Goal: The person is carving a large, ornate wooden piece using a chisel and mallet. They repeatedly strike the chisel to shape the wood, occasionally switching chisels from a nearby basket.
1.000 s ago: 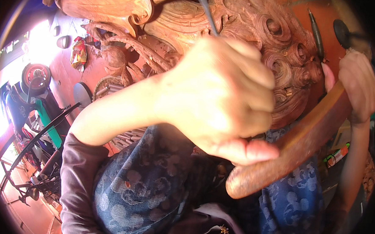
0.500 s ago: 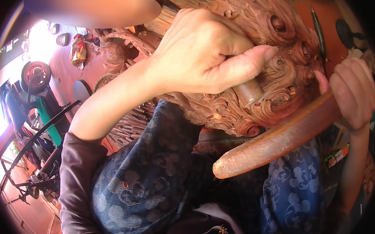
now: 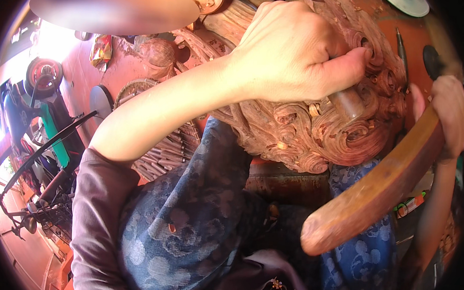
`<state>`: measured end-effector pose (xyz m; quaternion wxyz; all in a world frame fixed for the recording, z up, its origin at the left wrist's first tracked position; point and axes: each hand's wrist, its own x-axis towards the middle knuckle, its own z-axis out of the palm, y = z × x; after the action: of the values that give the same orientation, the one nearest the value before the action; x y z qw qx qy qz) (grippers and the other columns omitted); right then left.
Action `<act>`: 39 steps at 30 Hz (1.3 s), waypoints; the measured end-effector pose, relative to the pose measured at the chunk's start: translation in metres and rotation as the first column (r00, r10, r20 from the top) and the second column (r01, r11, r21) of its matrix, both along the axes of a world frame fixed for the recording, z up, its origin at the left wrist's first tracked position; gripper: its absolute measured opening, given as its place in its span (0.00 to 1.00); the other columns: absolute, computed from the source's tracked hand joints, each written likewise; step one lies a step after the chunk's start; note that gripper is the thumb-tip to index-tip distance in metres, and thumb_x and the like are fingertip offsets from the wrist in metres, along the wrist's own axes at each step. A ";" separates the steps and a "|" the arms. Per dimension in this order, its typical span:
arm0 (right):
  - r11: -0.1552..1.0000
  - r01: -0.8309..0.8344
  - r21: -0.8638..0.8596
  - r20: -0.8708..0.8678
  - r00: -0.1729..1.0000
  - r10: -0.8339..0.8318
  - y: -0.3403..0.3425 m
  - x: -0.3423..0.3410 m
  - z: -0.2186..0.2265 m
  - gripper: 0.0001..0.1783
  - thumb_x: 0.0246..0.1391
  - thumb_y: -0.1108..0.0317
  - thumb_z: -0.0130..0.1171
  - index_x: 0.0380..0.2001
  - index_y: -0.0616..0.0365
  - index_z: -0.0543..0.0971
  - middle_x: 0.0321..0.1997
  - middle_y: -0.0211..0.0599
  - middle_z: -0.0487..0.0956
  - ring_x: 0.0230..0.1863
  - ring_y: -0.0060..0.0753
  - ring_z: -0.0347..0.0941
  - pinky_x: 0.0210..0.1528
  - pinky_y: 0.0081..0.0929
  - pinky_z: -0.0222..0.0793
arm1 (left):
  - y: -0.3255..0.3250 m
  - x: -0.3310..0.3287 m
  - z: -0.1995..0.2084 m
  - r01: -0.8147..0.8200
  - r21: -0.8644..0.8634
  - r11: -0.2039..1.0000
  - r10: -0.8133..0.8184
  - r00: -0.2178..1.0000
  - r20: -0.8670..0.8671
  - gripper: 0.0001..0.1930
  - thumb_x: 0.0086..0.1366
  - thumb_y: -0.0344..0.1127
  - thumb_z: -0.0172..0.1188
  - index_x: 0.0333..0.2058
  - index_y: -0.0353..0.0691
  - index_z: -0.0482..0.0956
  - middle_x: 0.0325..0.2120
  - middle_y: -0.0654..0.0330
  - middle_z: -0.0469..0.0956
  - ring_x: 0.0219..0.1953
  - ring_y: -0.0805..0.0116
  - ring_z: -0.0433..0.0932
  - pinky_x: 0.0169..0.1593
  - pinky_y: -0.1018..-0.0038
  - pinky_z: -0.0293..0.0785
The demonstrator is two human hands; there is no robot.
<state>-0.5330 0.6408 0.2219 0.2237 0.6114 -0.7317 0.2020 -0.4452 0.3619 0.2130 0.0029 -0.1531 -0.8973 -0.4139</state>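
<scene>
My left hand [image 3: 294, 56] is closed in a fist over a richly carved piece of reddish-brown wood [image 3: 296, 130] with swirls and scrolls. From under the thumb sticks the round butt of a wooden handle [image 3: 349, 106], which looks like a carving chisel's; its blade is hidden. On the right, my right hand [image 3: 451, 114] grips one end of a long wooden mallet [image 3: 371, 189]. The mallet slants down toward my lap, its rounded end apart from the chisel handle. The carving lies in front of my knees.
A round basket [image 3: 122, 94] with several wooden tool handles [image 3: 168, 160] sits left of my knee. Farther left stands a motorbike [image 3: 54, 130]. A slender dark pointed tool [image 3: 401, 51] lies beyond the carving, and a colourful packet [image 3: 101, 52] rests on the reddish floor [image 3: 83, 79].
My left hand has moved right across the carving with the chisel. The mallet in my right hand has shifted right and down, its free end now lower. The whole view has shifted slightly.
</scene>
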 end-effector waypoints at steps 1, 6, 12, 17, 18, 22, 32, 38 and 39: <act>1.000 0.020 0.000 -0.003 1.000 -0.020 0.006 -0.005 -0.003 0.20 0.33 0.84 0.74 0.31 0.68 0.75 0.28 0.46 0.76 0.30 0.47 0.76 0.38 0.39 0.76 | 0.000 -0.001 0.000 -0.004 0.001 1.000 0.004 1.000 0.004 0.25 0.61 0.51 0.52 0.10 0.40 0.76 0.06 0.52 0.66 0.11 0.50 0.69 0.18 0.61 0.65; 0.998 0.043 -0.048 0.010 0.999 -0.043 0.018 -0.023 -0.006 0.20 0.33 0.83 0.74 0.33 0.68 0.76 0.29 0.46 0.78 0.30 0.48 0.77 0.35 0.36 0.75 | -0.002 -0.003 -0.002 -0.021 0.053 0.998 0.020 1.000 0.006 0.25 0.60 0.51 0.53 0.11 0.40 0.77 0.06 0.52 0.68 0.12 0.50 0.71 0.19 0.60 0.67; 0.990 0.121 0.074 -0.011 0.993 -0.121 0.024 -0.025 -0.005 0.21 0.35 0.81 0.74 0.35 0.69 0.76 0.31 0.49 0.78 0.31 0.52 0.77 0.37 0.36 0.75 | -0.001 -0.007 0.000 -0.022 0.050 0.999 0.026 0.996 -0.081 0.22 0.59 0.50 0.57 0.15 0.40 0.81 0.07 0.57 0.72 0.14 0.53 0.75 0.21 0.65 0.71; 0.992 0.091 0.090 0.011 0.996 -0.092 0.032 -0.010 0.001 0.20 0.35 0.80 0.73 0.33 0.68 0.75 0.32 0.48 0.77 0.30 0.52 0.76 0.38 0.41 0.75 | 0.005 -0.004 -0.002 0.176 0.186 0.967 -0.087 0.907 -0.411 0.21 0.63 0.50 0.57 0.16 0.43 0.78 0.12 0.64 0.73 0.17 0.63 0.75 0.22 0.71 0.68; 0.993 0.076 0.090 0.019 0.997 -0.078 0.035 -0.004 0.003 0.19 0.35 0.81 0.72 0.32 0.67 0.74 0.31 0.48 0.77 0.30 0.51 0.75 0.38 0.42 0.75 | 0.004 -0.003 -0.001 0.387 0.091 0.917 -0.256 0.750 -0.610 0.24 0.68 0.47 0.55 0.13 0.44 0.73 0.14 0.68 0.71 0.17 0.70 0.72 0.21 0.74 0.62; 0.990 -0.109 0.093 0.069 0.992 0.103 0.005 0.034 0.013 0.15 0.36 0.84 0.69 0.26 0.64 0.73 0.28 0.44 0.75 0.27 0.44 0.74 0.33 0.42 0.74 | 0.030 0.053 0.022 0.501 0.048 0.864 -0.448 0.809 -0.381 0.25 0.59 0.53 0.59 0.10 0.45 0.68 0.12 0.67 0.65 0.18 0.68 0.70 0.23 0.72 0.64; 0.935 -0.143 0.326 0.116 0.987 0.111 0.003 0.118 -0.009 0.07 0.38 0.78 0.60 0.19 0.58 0.72 0.19 0.34 0.69 0.24 0.32 0.71 0.30 0.29 0.70 | 0.024 0.074 0.039 0.472 -0.196 0.859 -0.453 0.881 0.137 0.23 0.48 0.56 0.65 0.34 0.44 0.77 0.27 0.62 0.69 0.25 0.64 0.75 0.28 0.70 0.76; 0.907 -0.180 0.381 0.259 0.962 0.082 0.010 0.129 0.006 0.08 0.39 0.65 0.59 0.18 0.58 0.72 0.19 0.33 0.70 0.23 0.32 0.70 0.30 0.27 0.70 | 0.030 0.078 0.044 0.470 -0.126 0.873 -0.478 0.878 -0.032 0.21 0.49 0.60 0.63 0.32 0.51 0.79 0.24 0.64 0.70 0.20 0.69 0.74 0.21 0.77 0.72; 0.906 -0.176 0.386 0.252 0.964 0.080 0.010 0.128 0.005 0.10 0.40 0.64 0.60 0.18 0.58 0.72 0.19 0.33 0.70 0.23 0.31 0.70 0.30 0.27 0.70 | 0.028 0.073 0.043 0.472 -0.118 0.874 -0.478 0.878 -0.020 0.22 0.49 0.63 0.61 0.30 0.51 0.79 0.22 0.64 0.70 0.20 0.68 0.74 0.21 0.77 0.71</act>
<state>-0.4050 0.6507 0.2268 -0.0079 0.6637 -0.7366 0.1303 -0.3718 0.3896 0.2560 -0.0852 -0.3786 -0.8532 -0.3485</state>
